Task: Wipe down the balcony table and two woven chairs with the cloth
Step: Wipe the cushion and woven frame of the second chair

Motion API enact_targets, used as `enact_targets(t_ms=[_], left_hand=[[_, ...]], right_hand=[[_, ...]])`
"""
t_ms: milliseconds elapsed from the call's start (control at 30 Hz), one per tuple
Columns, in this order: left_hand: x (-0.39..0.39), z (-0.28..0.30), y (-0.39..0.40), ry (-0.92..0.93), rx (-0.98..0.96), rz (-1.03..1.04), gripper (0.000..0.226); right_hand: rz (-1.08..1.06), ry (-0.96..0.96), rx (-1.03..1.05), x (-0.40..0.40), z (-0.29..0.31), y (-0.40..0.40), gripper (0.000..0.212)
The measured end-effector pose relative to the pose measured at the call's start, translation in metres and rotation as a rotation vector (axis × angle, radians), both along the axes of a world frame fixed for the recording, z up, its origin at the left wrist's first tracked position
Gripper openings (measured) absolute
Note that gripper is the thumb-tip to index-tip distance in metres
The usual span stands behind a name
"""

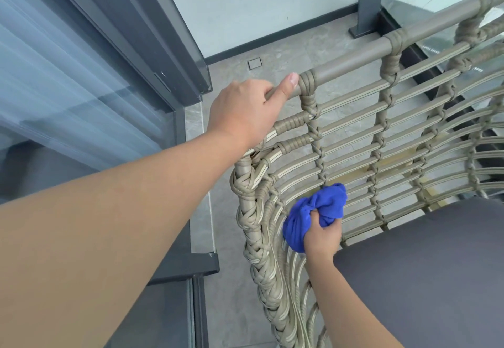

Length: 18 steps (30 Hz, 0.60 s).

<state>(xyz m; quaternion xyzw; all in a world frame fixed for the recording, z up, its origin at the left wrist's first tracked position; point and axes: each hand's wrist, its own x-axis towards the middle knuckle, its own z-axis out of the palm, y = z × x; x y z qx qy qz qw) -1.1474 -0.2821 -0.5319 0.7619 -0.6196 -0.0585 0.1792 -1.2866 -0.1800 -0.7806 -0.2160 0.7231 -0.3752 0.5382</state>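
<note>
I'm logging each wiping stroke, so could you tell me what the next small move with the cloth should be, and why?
Probably drag the blue cloth rightward along the lower slats of the woven chair. The right hand holds it bunched against the backrest's left corner, just above the grey cushion, and the slats to the right lie uncovered. The left hand grips the top rail, steadying the chair.

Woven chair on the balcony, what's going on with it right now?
A person is wiping the beige woven chair. The right hand grips a bunched blue cloth and presses it against the lower inside weave of the backrest, near the corner just above the dark grey seat cushion. The left hand holds the chair's top rail, apparently steadying it.
</note>
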Motion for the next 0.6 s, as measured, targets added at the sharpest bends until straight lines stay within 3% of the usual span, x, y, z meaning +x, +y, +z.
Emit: enact_targets(t_ms=[167, 300, 367, 467, 600], left_hand=[[0.001, -0.001, 0.0, 0.008, 0.006, -0.005, 0.07], [0.002, -0.002, 0.0, 0.007, 0.0, -0.011, 0.069], [0.002, -0.002, -0.001, 0.005, 0.003, -0.012, 0.069], [0.003, -0.003, -0.002, 0.013, 0.002, -0.007, 0.07], [0.003, -0.003, -0.001, 0.011, 0.019, -0.018, 0.07]], right_hand=[[0.056, 0.295, 0.055, -0.026, -0.02, -0.01, 0.017], [0.466, 0.47, 0.191, -0.028, -0.046, 0.005, 0.042], [0.559, 0.469, 0.246, -0.022, -0.048, 0.003, 0.051], [0.505, 0.395, 0.354, -0.015, -0.042, -0.013, 0.055], [0.451, 0.289, 0.383, -0.014, -0.034, -0.013, 0.041]])
